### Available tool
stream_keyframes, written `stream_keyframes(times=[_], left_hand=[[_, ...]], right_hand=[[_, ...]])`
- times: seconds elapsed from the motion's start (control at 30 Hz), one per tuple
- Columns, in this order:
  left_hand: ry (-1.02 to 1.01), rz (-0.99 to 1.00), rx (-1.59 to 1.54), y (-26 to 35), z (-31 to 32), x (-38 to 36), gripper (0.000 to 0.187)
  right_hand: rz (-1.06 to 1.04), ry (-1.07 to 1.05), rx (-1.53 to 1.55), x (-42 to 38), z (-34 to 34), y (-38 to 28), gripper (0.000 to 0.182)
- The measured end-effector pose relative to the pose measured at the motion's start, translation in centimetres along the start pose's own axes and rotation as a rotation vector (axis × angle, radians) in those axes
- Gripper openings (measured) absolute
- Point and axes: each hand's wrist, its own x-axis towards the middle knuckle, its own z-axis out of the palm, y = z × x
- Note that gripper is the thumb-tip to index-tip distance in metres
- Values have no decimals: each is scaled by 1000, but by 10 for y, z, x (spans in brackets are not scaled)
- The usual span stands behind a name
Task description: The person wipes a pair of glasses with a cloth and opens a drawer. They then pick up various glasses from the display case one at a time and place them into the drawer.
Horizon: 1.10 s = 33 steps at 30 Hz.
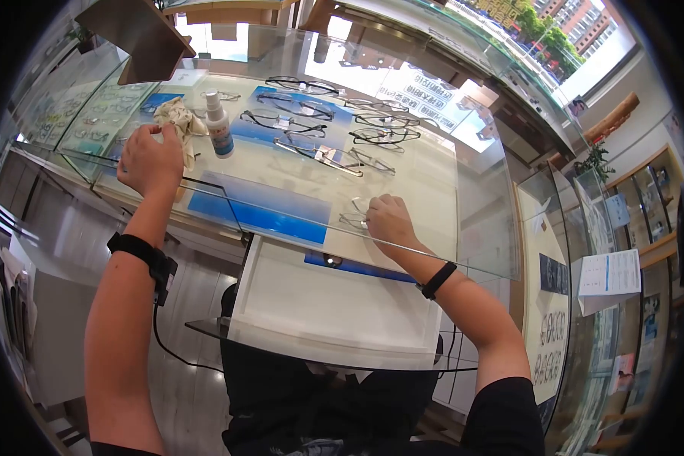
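Observation:
My left hand point(152, 161) is closed on a crumpled cream cloth point(184, 125) at the left of the glass counter. Just right of the cloth stands an upright white spray bottle point(218, 129) with a blue label. Lower right of the bottle, my right hand point(390, 220) has its fingers curled round one side of a pair of eyeglasses point(353, 220) near the counter's front edge; the fingertips are partly hidden. Beyond it lie several more eyeglasses in rows, among them a dark-framed pair point(384, 135) and one with thin frames point(372, 161).
Below the glass counter top point(425, 190), a white drawer point(334, 304) is pulled out in front of my lap. A brown stand point(133, 42) rises at the back left. Glass display cases point(76, 121) flank the counter, and a white folded card point(609, 280) stands at right.

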Motion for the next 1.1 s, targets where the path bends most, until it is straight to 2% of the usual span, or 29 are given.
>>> stream_keyframes(times=[0.1, 0.2, 0.3, 0.37, 0.47, 0.6, 0.7, 0.77, 0.9, 0.97, 1.1], left_hand=[[8, 1, -1, -2, 4, 2, 36], [14, 2, -3, -3, 4, 2, 36], [13, -3, -1, -3, 5, 2, 37], [19, -4, -2, -3, 5, 2, 37], [24, -2, 1, -2, 5, 2, 37], [29, 10, 10, -2, 3, 1, 35], [26, 17, 8, -2, 2, 1, 34], [33, 21, 7, -3, 3, 2, 34], [30, 15, 21, -3, 3, 2, 35], [28, 19, 16, -4, 4, 2, 35], [31, 25, 8, -4, 4, 1, 34]], right_hand=[[33, -55, 2, 6, -7, -3, 14], [86, -23, 68, 14, -7, 3, 21], [56, 17, 9, 23, 8, 19, 26], [116, 17, -16, 29, 14, 25, 35], [234, 102, 44, 38, 20, 34, 38], [253, 150, 10, 54, 38, 54, 41], [277, 120, -6, 67, 49, 66, 44], [310, -2, -55, 75, 52, 69, 46], [346, -46, -57, 85, 69, 76, 46], [275, 150, -128, 83, 79, 80, 31], [220, 78, -187, 79, 67, 80, 31]])
